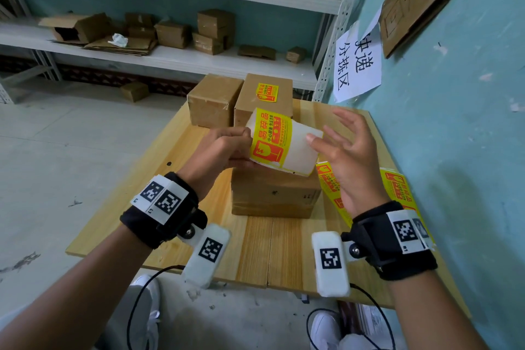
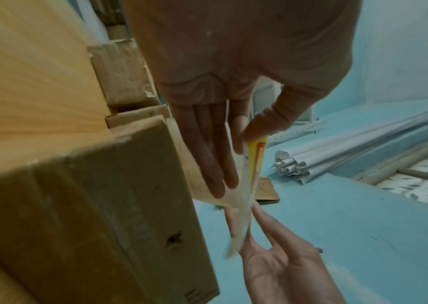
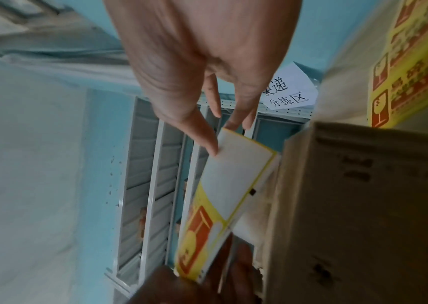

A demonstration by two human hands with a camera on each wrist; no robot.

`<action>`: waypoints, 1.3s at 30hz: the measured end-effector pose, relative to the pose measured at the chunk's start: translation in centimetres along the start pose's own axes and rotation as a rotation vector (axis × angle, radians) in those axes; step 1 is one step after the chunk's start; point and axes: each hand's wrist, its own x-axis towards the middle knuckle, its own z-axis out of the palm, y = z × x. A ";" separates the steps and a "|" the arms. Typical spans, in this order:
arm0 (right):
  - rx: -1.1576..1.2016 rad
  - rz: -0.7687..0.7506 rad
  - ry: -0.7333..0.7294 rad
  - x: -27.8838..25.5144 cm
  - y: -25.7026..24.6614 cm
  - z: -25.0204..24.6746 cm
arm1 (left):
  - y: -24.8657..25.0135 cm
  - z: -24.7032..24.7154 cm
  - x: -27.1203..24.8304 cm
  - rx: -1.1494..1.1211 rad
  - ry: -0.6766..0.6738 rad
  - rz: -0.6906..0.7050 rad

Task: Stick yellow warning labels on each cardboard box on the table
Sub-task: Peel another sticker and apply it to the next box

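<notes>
Over the near cardboard box (image 1: 272,193), which shows no label, my left hand (image 1: 244,148) pinches the left end of a white backing sheet (image 1: 295,148) carrying one yellow warning label (image 1: 270,139). My right hand (image 1: 316,133) pinches the sheet's right corner between thumb and fingertip, its other fingers spread. The right wrist view has the thumb (image 3: 211,144) on the bare backing (image 3: 233,174). At the table's back stand a bare box (image 1: 213,99) and a box (image 1: 255,111) with a yellow label (image 1: 267,92) stuck on top.
More yellow label strips (image 1: 331,187) lie on the wooden table (image 1: 199,207) under my right wrist, near the blue wall (image 1: 454,122). Behind the table, white shelves (image 1: 199,60) hold several cardboard boxes. A paper sign (image 1: 358,65) hangs on the wall.
</notes>
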 end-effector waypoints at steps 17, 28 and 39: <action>0.013 -0.108 -0.577 -0.4 -1.8 -1.2 | 1.8 0.3 0.7 -0.063 0.189 -0.029; 0.047 -0.186 -0.212 0.2 -3.1 -1.0 | 2.7 1.0 0.3 -0.002 0.184 0.168; -0.196 -0.415 -0.226 -0.3 -3.3 -0.8 | 3.5 2.2 0.2 -0.040 0.159 0.064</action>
